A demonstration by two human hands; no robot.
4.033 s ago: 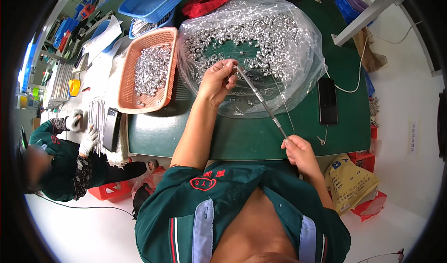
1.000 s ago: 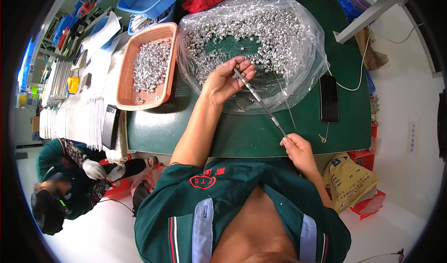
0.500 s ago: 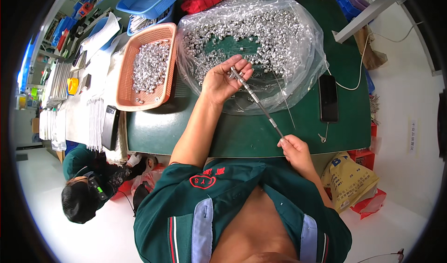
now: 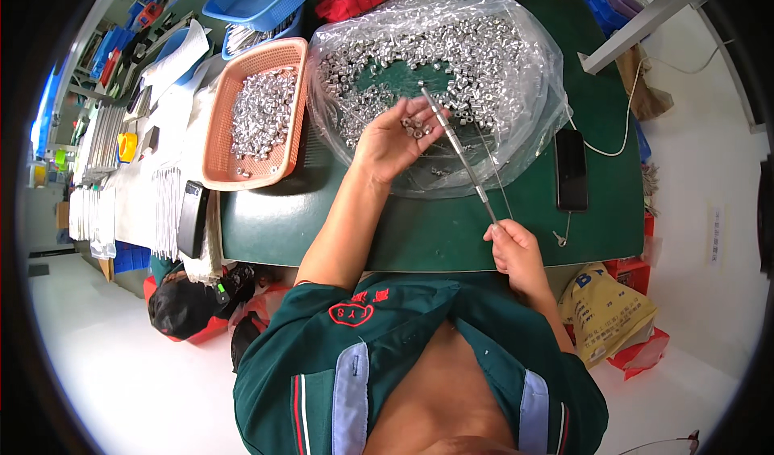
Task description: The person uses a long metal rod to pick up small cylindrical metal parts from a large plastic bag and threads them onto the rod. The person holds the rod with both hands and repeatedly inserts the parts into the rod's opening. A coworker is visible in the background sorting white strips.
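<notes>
Green table (image 4: 266, 229), bag (image 4: 538, 124) of rings (image 4: 484, 68)
Left hand (image 4: 395, 142) cups rings, fingers half-spread; right hand (image 4: 516, 249) pinches 1 rod (image 4: 463, 158).

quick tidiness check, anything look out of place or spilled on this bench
Nothing looks plainly spilled or damaged. Slightly odd: a thin wire lies askew across the near edge of the clear plastic, partly over the green tabletop.

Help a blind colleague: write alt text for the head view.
A bare right hand grips a slim grey metal rod; the cupped left hand holds small silver metal pieces above a clear plastic bag with many more, beside an orange plastic basket.
</notes>
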